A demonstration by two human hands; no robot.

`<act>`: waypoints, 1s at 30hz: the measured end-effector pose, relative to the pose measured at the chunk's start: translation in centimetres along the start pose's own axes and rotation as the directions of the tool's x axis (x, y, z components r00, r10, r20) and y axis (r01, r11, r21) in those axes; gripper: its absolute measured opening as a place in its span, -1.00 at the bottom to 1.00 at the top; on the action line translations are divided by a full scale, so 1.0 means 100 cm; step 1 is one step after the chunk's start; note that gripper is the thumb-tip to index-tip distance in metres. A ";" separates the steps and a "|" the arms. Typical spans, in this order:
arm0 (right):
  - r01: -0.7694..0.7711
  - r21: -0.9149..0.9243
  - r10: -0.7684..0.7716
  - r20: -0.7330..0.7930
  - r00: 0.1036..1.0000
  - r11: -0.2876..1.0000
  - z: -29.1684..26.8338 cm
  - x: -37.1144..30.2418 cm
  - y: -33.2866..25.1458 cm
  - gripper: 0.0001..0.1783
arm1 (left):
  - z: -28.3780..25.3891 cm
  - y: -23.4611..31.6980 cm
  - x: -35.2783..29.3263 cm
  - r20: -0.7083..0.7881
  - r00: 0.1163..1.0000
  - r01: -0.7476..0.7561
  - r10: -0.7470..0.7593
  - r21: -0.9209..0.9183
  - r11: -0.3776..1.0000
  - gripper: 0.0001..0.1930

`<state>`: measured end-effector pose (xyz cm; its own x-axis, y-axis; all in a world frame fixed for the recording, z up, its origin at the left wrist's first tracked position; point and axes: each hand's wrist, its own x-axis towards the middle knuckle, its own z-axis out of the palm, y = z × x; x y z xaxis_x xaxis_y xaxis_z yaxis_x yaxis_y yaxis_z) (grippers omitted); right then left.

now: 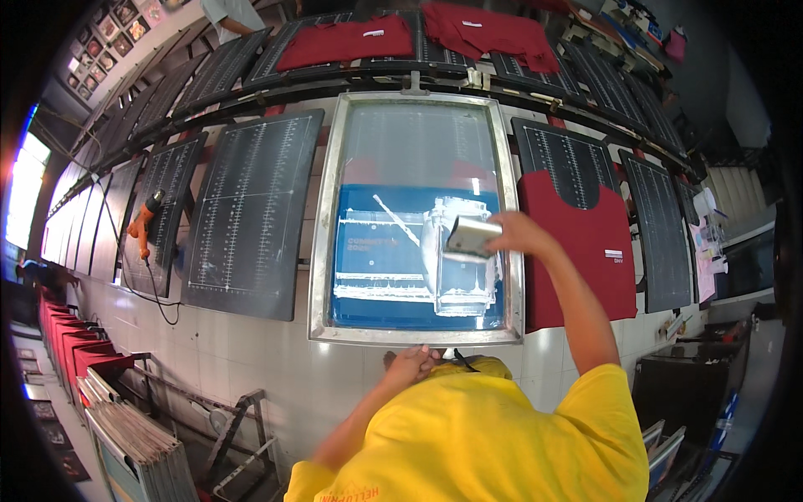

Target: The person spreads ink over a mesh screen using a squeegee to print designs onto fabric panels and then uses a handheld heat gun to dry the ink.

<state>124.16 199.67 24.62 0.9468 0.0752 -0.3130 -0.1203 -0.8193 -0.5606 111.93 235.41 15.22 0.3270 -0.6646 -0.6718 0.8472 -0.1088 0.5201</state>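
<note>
In front of me lies a screen printing frame (321,251) with a metal rim. Its mesh has a blue stencil (376,259) in the near half, with white tape or ink in strips and a rectangle at the right. My right hand (516,233) is closed round a squeegee (471,238) with a metallic, shiny body, held tilted over the white rectangle. Whether its edge touches the mesh I cannot tell. My left hand (411,366) is at the frame's near edge, close to my body, fingers curled; anything inside them is hidden.
A dark red shirt (573,259) lies on a board to the right. Black gridded boards (247,213) line both sides. An orange heat gun (145,223) with a cord rests at left. More red shirts (347,42) lie at the back. Stacked frames (138,435) stand lower left.
</note>
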 end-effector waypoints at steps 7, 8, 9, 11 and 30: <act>0.119 -0.215 -0.202 -0.424 0.883 0.969 0.105 -0.113 -0.049 -0.55 | 0.000 0.000 0.001 -0.008 0.999 0.040 -0.040 0.051 0.998 -0.64; 0.129 -0.228 -0.224 -0.457 0.861 0.965 0.105 -0.114 -0.049 -0.54 | 0.000 0.003 0.003 -0.007 0.999 0.044 -0.043 0.043 0.998 -0.65; 0.119 -0.220 -0.209 -0.449 0.869 0.968 0.104 -0.117 -0.051 -0.51 | 0.000 0.006 0.002 -0.010 0.999 0.047 -0.047 0.038 0.998 -0.66; 0.098 -0.203 -0.179 -0.433 0.883 0.974 0.099 -0.125 -0.056 -0.46 | 0.000 0.005 -0.003 0.013 0.998 0.060 -0.060 0.024 0.998 -0.66; 0.150 -0.312 -0.292 -0.480 0.827 0.938 0.121 -0.119 -0.051 -0.54 | -0.003 0.008 -0.003 0.036 0.998 0.040 -0.043 0.063 0.997 -0.57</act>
<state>109.84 209.81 21.89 0.9618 0.0286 0.2724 0.1223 -0.9348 -0.3334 112.65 235.70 15.69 0.2755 -0.6853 -0.6741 0.8316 -0.1819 0.5248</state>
